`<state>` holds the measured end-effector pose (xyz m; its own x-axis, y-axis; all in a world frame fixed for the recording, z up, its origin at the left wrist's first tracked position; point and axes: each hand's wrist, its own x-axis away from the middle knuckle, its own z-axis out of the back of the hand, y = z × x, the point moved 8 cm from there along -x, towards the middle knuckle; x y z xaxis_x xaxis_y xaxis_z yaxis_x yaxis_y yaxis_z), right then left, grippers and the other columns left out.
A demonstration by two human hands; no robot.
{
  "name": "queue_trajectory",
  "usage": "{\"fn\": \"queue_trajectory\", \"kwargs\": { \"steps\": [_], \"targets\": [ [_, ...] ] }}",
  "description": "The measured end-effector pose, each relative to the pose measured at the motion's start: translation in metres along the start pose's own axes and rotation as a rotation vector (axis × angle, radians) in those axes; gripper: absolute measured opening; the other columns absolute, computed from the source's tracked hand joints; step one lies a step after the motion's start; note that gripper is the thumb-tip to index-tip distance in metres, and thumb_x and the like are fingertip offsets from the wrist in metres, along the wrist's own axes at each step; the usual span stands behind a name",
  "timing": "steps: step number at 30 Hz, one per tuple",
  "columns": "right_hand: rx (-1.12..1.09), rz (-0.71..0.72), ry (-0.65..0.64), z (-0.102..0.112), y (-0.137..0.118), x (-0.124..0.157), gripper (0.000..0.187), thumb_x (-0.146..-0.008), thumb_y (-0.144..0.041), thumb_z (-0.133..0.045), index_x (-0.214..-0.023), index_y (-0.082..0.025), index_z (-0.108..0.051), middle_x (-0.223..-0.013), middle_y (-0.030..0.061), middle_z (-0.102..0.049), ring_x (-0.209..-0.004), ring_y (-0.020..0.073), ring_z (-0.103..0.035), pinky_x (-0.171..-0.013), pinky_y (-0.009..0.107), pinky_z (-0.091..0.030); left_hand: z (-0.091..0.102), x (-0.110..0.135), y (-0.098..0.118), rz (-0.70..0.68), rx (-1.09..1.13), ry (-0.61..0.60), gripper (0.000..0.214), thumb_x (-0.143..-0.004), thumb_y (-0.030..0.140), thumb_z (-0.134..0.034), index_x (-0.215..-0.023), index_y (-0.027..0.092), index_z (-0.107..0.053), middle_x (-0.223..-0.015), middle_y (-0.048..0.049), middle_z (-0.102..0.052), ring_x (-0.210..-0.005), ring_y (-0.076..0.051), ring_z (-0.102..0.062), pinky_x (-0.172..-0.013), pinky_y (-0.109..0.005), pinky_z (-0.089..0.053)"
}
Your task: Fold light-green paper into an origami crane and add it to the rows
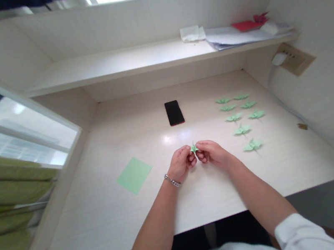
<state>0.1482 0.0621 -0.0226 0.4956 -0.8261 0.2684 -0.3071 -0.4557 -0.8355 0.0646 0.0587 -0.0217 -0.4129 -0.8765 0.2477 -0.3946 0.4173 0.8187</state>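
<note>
A small green paper crane point(194, 148) is held up between my two hands over the desk. My left hand point(181, 160) pinches its left side between thumb and fingers. On the opposite side, the thumb and fingers of my right hand point(212, 153) grip its right wing. The wing tips are hidden under my fingers. To the left on the desk lies a flat sheet of green paper point(134, 175). Over to the right, several finished green paper cranes point(242, 130) stand in two columns with their wings spread.
A black phone point(174, 113) lies behind my hands. Papers point(232, 36) and a red folded piece point(246, 25) rest on the shelf point(113, 64) above. A cable runs from the wall socket point(294, 58) down the right edge of the desk.
</note>
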Motion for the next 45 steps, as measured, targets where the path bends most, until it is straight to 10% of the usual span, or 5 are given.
{"fn": "queue_trajectory", "kwargs": {
  "steps": [10, 25, 45],
  "targets": [
    [-0.262, 0.018, -0.079, -0.011, -0.005, 0.002, 0.026, -0.080, -0.037, -0.061, -0.071, -0.017, -0.048, -0.056, -0.0044, -0.042, -0.043, 0.0054, -0.030, -0.040, 0.019, -0.020, -0.008, 0.007, 0.008, -0.026, 0.234, -0.056, 0.030, -0.079, 0.038, -0.063, -0.069, 0.016, -0.045, -0.058, 0.0039, -0.041, -0.048, -0.007, -0.042, -0.046, -0.020, -0.033],
    [0.044, 0.034, 0.102, 0.008, -0.003, -0.002, 0.024, -0.076, -0.036, -0.064, -0.070, -0.015, -0.056, -0.056, -0.0014, -0.054, -0.047, 0.0081, -0.047, -0.042, 0.019, -0.033, 0.010, -0.003, -0.001, -0.016, 0.012, 0.062, 0.029, -0.074, 0.039, -0.068, -0.071, 0.013, -0.054, -0.060, 0.0023, -0.050, -0.049, -0.007, -0.046, -0.043, -0.019, -0.034],
    [-0.396, 0.071, -0.068, -0.019, 0.001, -0.001, 0.021, -0.081, -0.034, -0.061, -0.074, -0.015, -0.053, -0.058, -0.0051, -0.046, -0.040, 0.0032, -0.035, -0.038, 0.015, -0.029, -0.003, 0.001, -0.004, -0.012, 0.314, -0.086, 0.032, -0.081, 0.042, -0.063, -0.071, 0.015, -0.048, -0.050, 0.0076, -0.040, -0.034, -0.001, -0.030, -0.036, -0.017, -0.024]
  ]
}}
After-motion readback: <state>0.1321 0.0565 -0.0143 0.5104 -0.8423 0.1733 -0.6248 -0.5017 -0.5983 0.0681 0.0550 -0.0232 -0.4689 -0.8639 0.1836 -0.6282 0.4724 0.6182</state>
